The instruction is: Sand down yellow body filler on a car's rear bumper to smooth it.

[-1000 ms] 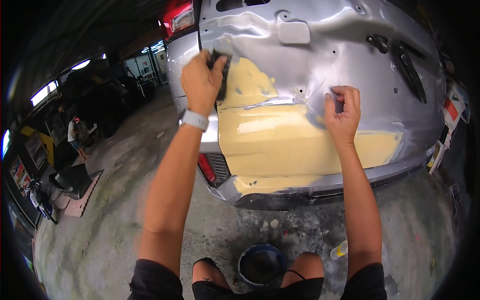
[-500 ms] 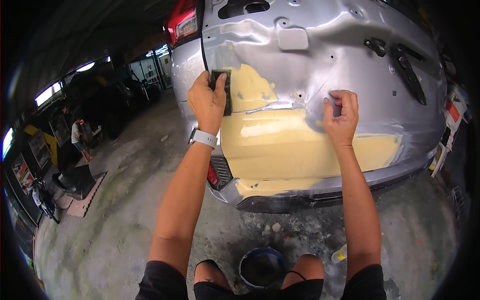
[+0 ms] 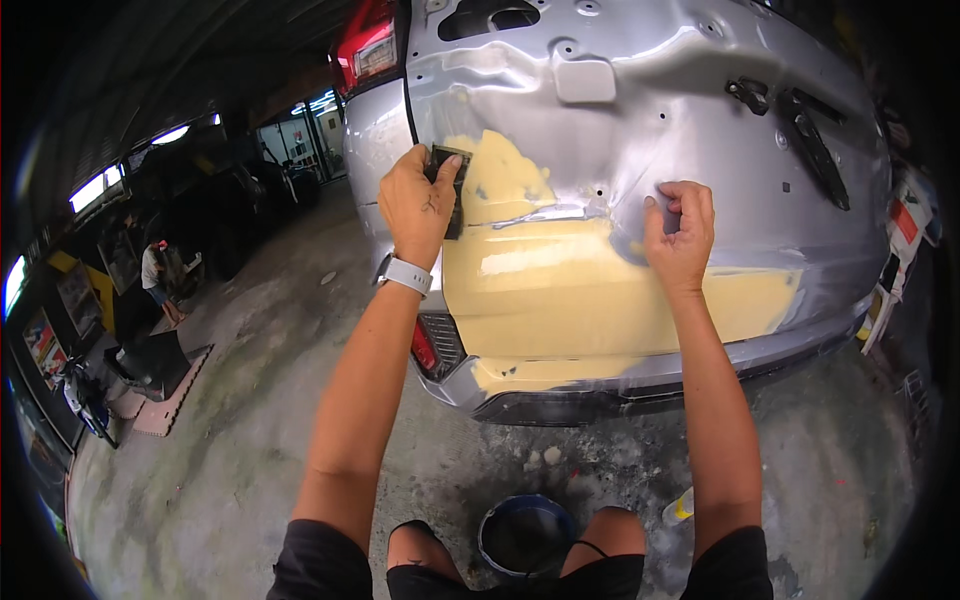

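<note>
The silver rear panel of a car (image 3: 640, 140) stands in front of me, with a broad patch of yellow body filler (image 3: 550, 290) across its lower left and middle. My left hand (image 3: 415, 205), a pale watch on its wrist, grips a dark sanding block (image 3: 458, 195). The block lies flat on the panel at the filler's upper left edge, by the seam under the red tail light (image 3: 368, 52). My right hand (image 3: 682, 238) is at the bare metal above the filler, fingers curled and thumb apart, nothing between them. Whether its fingertips touch the metal I cannot tell.
A dark bucket (image 3: 484, 540) stands on the concrete floor between my knees. A yellow-and-white bottle (image 3: 680, 507) lies near my right arm. Black fittings (image 3: 820, 150) stick out from the panel at right. Another person (image 3: 158, 280) stands far left, near a motorcycle (image 3: 85, 400).
My left hand and the sanding block have shifted slightly down and right, and the block has tilted a little. My right hand stays nearly where it was.
</note>
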`<act>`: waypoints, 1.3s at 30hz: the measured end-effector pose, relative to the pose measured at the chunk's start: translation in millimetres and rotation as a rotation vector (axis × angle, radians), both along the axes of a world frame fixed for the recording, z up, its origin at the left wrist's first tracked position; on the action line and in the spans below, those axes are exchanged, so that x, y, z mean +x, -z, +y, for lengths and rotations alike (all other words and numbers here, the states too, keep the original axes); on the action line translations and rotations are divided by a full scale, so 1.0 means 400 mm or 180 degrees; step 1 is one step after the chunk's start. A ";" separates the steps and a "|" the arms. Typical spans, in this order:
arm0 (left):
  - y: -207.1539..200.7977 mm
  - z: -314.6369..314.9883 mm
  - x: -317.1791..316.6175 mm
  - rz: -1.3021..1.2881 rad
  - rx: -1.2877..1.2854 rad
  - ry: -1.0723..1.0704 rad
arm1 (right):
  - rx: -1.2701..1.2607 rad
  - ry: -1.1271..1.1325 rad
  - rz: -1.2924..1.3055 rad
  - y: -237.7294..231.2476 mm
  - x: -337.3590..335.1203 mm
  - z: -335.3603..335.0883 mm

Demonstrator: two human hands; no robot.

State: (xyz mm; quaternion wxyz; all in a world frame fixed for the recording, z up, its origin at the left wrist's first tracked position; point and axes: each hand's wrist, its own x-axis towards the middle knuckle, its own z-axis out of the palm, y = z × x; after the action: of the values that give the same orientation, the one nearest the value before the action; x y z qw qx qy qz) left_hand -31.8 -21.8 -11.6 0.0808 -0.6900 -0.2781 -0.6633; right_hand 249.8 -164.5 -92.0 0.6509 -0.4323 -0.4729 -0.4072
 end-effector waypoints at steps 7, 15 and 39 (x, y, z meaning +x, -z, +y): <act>-0.032 0.019 -0.014 0.0159 0.0269 -0.0081 | 0.0058 0.0049 0.0004 -0.007 0.005 -0.001; -0.184 0.010 0.015 0.0106 0.0444 0.0067 | 0.0091 0.0059 0.0082 -0.009 0.009 -0.004; 0.392 -0.117 -0.143 0.0252 -0.1585 0.1667 | -0.0130 0.0475 -0.0209 -0.006 0.005 0.008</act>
State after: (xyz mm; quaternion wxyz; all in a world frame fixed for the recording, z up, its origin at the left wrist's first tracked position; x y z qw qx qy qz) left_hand -89.0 -68.6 -168.3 -0.2515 -0.7615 -0.2416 -0.5463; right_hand 252.0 -161.4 -89.6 0.5940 -0.4659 -0.4686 -0.4588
